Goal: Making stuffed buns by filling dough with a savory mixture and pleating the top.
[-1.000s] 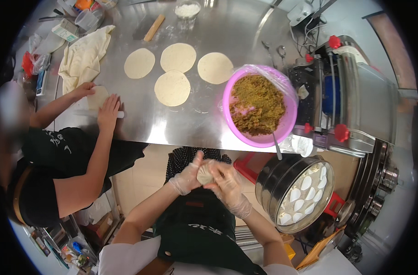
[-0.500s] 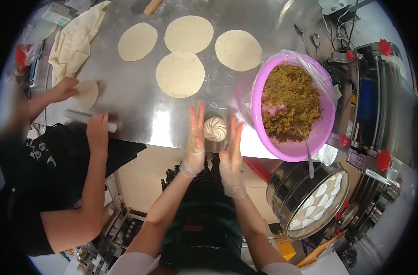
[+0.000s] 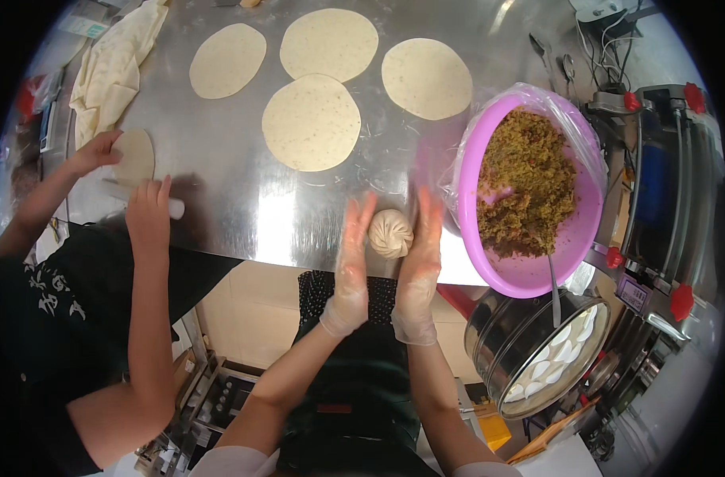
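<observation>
A pleated, filled dough bun point(image 3: 390, 234) sits on the steel table near its front edge, its folds swirling to the centre. My left hand point(image 3: 351, 270), in a clear glove, stands flat along the bun's left side, fingers stretched forward. On the other side my right hand point(image 3: 419, 274), gloved too, is held straight in the same way, close against the bun. Neither hand's fingers wrap round it. Beyond them lie several flat dough rounds point(image 3: 311, 122), two of them overlapping. A pink bowl point(image 3: 475, 238) of crumbly brown-green filling point(image 3: 529, 187) stands to the right.
At the left, a co-worker's hands point(image 3: 148, 211) work a rolling pin point(image 3: 176, 208) and a small dough round point(image 3: 134, 157). A cloth point(image 3: 112, 75) lies behind. Below the bowl stands a steamer point(image 3: 490, 334) with white pieces; a spoon handle point(image 3: 554, 290) overhangs the bowl's rim.
My hands have come closer together on the bun's two sides. The bun looks rounder, its swirl more tightly gathered. The whole view has shifted slightly. The co-worker's dough round has turned.
</observation>
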A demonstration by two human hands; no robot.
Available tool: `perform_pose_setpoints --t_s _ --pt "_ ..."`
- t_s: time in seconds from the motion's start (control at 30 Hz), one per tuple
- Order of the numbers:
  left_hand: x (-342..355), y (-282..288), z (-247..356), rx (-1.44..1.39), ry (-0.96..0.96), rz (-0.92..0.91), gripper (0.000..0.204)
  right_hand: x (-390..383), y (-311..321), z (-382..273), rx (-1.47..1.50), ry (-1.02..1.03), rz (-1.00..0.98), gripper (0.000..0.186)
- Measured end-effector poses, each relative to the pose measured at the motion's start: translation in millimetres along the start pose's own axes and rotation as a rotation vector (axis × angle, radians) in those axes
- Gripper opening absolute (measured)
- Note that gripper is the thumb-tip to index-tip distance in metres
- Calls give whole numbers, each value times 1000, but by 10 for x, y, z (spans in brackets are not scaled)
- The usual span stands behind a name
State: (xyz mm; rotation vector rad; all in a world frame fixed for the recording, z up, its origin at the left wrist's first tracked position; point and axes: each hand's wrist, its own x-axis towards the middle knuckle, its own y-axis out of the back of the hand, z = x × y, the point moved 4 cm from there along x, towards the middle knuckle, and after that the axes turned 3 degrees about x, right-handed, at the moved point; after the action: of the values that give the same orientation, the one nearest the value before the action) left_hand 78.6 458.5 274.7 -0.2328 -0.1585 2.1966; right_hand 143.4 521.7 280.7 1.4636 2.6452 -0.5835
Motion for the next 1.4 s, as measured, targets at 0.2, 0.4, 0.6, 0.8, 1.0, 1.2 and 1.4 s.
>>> perform_pose_setpoints --t_s 0.2,0.4,0.6,0.8,1.0,1.2,1.4 --pt "38 -96 13 -39 28 -25 100 -33 -234 -177 -29 11 46 88" --pt "97 -137 6 -63 118 -23 99 -135 -136 11 -101 -24 110 92" --pt "17 -222 246 -92 11 38 96 -28 -92 -160 -28 56 80 100" --pt "-79 -145 -7 -77 68 6 100 29 38 -15 -82 24 -15 89" --pt "41 -152 118 -2 79 -18 100 -171 -67 -55 -162 45 23 83" --pt "40 -164 193 -87 72 174 102 -88 -28 -101 -103 28 149 102" --pt "-18 -218 213 -81 42 115 98 72 -27 -146 -177 -73 81 104"
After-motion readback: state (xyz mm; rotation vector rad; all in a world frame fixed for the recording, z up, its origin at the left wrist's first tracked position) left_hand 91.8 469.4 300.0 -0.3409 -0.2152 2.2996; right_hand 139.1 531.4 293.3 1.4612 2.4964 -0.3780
